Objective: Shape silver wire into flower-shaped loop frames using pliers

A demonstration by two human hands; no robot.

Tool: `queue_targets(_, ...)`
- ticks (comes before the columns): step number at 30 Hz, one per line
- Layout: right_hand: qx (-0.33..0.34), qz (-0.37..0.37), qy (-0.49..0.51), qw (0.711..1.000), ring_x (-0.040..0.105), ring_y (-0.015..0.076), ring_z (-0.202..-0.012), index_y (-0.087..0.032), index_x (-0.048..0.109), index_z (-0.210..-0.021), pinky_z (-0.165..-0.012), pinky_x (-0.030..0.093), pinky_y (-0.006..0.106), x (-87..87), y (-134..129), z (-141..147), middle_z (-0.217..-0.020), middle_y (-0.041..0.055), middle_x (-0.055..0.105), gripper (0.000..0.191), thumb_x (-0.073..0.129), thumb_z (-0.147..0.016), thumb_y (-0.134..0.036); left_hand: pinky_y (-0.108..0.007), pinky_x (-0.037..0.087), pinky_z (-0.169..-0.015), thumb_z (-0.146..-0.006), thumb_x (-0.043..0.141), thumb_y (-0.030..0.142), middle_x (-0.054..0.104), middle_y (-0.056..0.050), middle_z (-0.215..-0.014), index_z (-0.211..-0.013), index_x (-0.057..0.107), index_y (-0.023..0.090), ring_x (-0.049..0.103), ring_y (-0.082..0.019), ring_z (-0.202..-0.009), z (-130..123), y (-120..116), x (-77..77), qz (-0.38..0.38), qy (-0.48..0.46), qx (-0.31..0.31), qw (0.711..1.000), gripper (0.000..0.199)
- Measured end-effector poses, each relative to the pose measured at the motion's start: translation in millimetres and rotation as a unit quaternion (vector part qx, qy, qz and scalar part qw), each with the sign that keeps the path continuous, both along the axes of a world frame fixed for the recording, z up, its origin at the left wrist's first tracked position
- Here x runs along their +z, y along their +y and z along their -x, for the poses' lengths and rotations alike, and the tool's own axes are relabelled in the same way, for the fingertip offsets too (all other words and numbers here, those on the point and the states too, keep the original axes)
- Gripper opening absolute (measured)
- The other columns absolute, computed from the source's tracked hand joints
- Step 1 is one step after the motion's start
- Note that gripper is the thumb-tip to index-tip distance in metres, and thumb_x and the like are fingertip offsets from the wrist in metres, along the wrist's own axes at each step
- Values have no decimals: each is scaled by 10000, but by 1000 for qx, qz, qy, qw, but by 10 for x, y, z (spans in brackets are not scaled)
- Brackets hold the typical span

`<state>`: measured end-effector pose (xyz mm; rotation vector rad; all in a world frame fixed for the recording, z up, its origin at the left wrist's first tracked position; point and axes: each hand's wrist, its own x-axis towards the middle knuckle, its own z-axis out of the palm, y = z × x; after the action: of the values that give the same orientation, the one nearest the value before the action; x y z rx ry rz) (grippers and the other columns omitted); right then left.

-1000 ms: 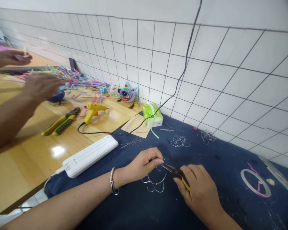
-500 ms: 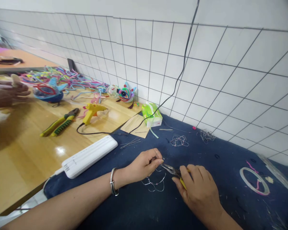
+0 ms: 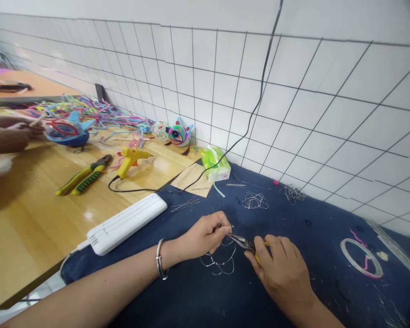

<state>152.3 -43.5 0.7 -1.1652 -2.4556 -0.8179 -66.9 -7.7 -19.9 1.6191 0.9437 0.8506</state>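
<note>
My left hand, with a silver bangle at the wrist, pinches thin silver wire between thumb and fingertips. Looped wire with small pinkish joints hangs or lies just below it; I cannot tell whether it rests on the cloth. My right hand is wrapped round the yellow handles of needle-nose pliers. Their tip meets the wire at my left fingertips. Beyond my hands, a similar bundle of wire loops lies on the dark blue cloth.
A white power strip, yellow-green pliers and a yellow glue gun lie to the left. A green tissue pack stands by the wall. A white ring lies right. Another person's hands work at far left.
The right hand and pliers have shifted very slightly, with the tip still at my left fingertips. At far left, the other person's hands have moved a little.
</note>
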Motion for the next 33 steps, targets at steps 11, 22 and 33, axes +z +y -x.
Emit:
queue_targets(11, 1, 15, 11, 1000, 493, 204, -726, -170, 598, -981, -632, 391, 331, -46, 2, -10, -813, 96, 575, 257, 527, -820, -357, -140, 281, -370, -870, 430, 347, 409, 89, -500, -817, 445, 154, 386, -34, -358, -7, 14, -39, 32, -30, -5, 999, 201)
queue_targets(22, 4, 108, 102, 989, 486, 177, -711, -170, 608, -929, -672, 382, 312, -68, 51, -6, -754, 65, 561, 213, 498, -842, -330, -148, 303, -394, -865, 435, 356, 420, 83, -470, -801, 477, 148, 399, -43, -367, -7, 15, -23, 38, -26, 6, 999, 221)
queue_targets(33, 16, 11, 7, 1000, 470, 213, -759, -184, 589, -981, -665, 333, 352, -20, 52, -48, -823, 81, 575, 259, 541, -809, -370, -147, 278, -395, -869, 442, 332, 417, 93, -446, -809, 456, 155, 377, -39, -354, -15, 17, -10, 47, -35, 12, 998, 188)
